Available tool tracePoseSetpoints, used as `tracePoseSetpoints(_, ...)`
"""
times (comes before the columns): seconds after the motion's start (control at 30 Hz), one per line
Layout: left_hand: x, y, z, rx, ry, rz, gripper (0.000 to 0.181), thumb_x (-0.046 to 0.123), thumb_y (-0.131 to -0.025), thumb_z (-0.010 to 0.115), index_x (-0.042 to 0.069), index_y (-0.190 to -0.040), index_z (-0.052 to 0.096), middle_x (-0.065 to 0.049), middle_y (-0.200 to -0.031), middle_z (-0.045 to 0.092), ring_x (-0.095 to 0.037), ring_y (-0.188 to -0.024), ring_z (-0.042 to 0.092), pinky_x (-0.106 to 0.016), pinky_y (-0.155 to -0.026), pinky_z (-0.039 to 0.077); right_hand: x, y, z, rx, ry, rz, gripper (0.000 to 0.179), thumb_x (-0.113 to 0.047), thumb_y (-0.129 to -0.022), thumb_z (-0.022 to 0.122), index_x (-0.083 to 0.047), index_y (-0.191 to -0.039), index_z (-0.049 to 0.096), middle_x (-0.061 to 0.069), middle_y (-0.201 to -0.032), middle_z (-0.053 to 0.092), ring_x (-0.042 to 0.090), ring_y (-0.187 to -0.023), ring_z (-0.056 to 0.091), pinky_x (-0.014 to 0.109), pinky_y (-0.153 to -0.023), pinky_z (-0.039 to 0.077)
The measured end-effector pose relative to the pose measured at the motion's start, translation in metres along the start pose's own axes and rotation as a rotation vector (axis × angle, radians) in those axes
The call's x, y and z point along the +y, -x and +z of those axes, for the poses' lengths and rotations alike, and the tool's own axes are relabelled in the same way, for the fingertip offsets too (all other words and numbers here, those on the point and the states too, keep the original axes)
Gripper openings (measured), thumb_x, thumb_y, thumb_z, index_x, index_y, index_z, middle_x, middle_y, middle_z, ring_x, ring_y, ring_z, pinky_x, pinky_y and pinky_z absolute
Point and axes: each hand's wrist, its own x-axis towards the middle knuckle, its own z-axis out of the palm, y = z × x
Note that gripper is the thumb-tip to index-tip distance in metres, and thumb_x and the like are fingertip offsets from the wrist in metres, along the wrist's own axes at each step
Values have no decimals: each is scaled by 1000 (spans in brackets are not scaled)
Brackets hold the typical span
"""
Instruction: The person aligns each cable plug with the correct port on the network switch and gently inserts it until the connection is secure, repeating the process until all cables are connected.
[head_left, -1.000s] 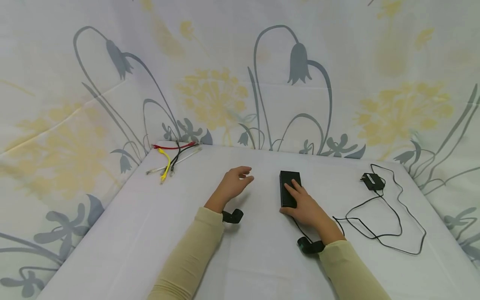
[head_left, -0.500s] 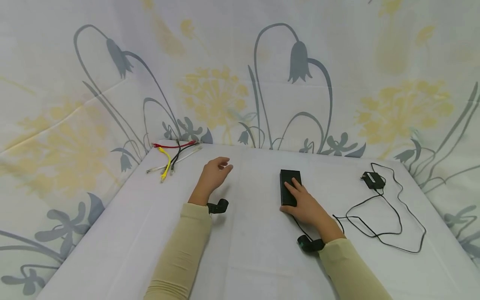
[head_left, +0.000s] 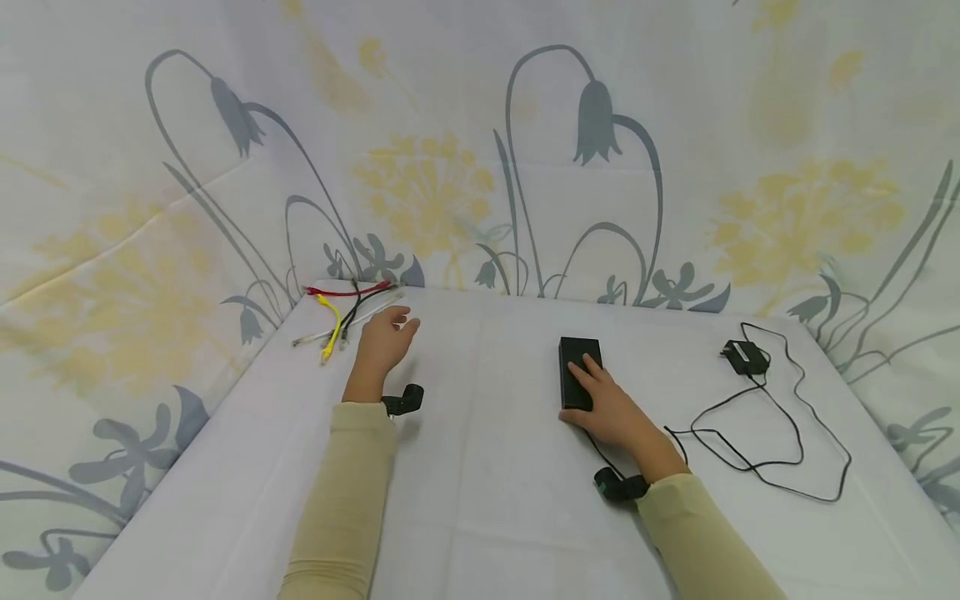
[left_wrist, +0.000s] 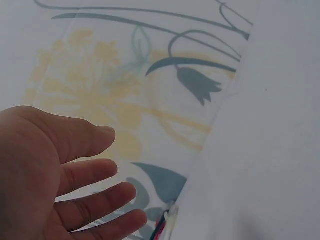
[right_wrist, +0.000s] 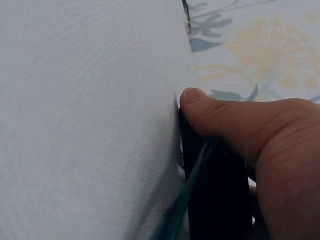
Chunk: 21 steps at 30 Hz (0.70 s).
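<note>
My left hand (head_left: 382,342) is raised over the left part of the table, beside several short network patch cables (head_left: 330,329) in red, yellow, black and white. Its fingers are loosely bent and hold nothing; the left wrist view shows thumb and fingers apart, with some cable ends (left_wrist: 167,220) below. Lying across a flat black rectangular box (head_left: 572,392), my right hand (head_left: 611,412) has its fingers spread on the top and its thumb at the near end. In the right wrist view the thumb touches the box's edge beside a dark cable (right_wrist: 185,205) that meets the box.
A black power adapter (head_left: 746,357) lies at the right, its thin cord (head_left: 802,417) looped across the white table (head_left: 480,483) toward my right hand. A flower-printed cloth (head_left: 450,208) rises behind the table and along both sides.
My left hand has moved left from the middle of the table to the patch cables. My right hand and the black box have stayed in place.
</note>
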Motion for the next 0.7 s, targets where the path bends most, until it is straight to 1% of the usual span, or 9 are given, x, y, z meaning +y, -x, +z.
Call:
tracePoseSetpoints(0.1,-1,-4,-8,-10,-20,-13,48,35,-97,52,9,-139,51,-16,-137,56,-34,-130,50,-51,-103,43,1,-1,-3,13,-1,-3,84,-44,-90,65,-15,-156,22,15,-164,4,47,-146,10,67,-110,23)
tracePoseSetpoints(0.17,-4,-5,-13,-24,-39,-33,49,35,-98,51,10,-140,49,-16,-139,54,-35,-132,47,-51,-105,42,2,-3,-3,14,-1,-10,84,-45,-90,65,-15,-156,22,15,-164,4,47,-146,10,67,-110,23)
tracePoseSetpoints(0.3,-18,-2,-19,-59,-92,-56,50,34,-99,50,8,-142,47,-16,-141,52,-35,-133,45,-51,-106,41,3,-5,-1,8,-1,-20,84,-45,-90,65,-16,-156,22,14,-164,4,46,-147,10,66,-110,24)
tracePoseSetpoints(0.4,-30,3,-20,-67,-122,-36,49,33,-99,50,7,-141,48,-18,-140,53,-36,-131,47,-51,-105,41,5,-4,2,6,-2,-12,84,-45,-90,66,-16,-155,23,14,-164,5,46,-147,11,66,-110,24)
tracePoseSetpoints(0.47,-37,6,-21,-52,-138,-16,48,31,-99,51,6,-139,49,-19,-138,54,-37,-128,49,-51,-104,42,6,-2,4,1,-2,-7,84,-45,-89,66,-16,-155,23,14,-164,5,46,-147,12,66,-110,25)
tracePoseSetpoints(0.57,-47,8,-27,-9,-141,1,46,29,-99,51,5,-138,51,-20,-136,55,-38,-126,50,-51,-102,43,5,0,5,2,-10,-4,84,-45,-89,66,-16,-155,23,13,-164,5,45,-147,12,65,-111,25)
tracePoseSetpoints(0.63,-51,7,-31,20,-139,12,45,26,-99,51,3,-137,51,-22,-135,55,-39,-126,50,-52,-102,42,4,1,4,7,-9,-6,84,-45,-89,66,-16,-155,23,13,-164,5,45,-147,12,65,-110,25)
tracePoseSetpoints(0.7,-53,4,-36,34,-137,14,45,25,-99,50,2,-137,50,-23,-135,54,-40,-127,48,-53,-103,42,3,2,2,18,-16,-1,84,-45,-89,66,-17,-155,23,12,-164,5,45,-147,11,65,-111,25)
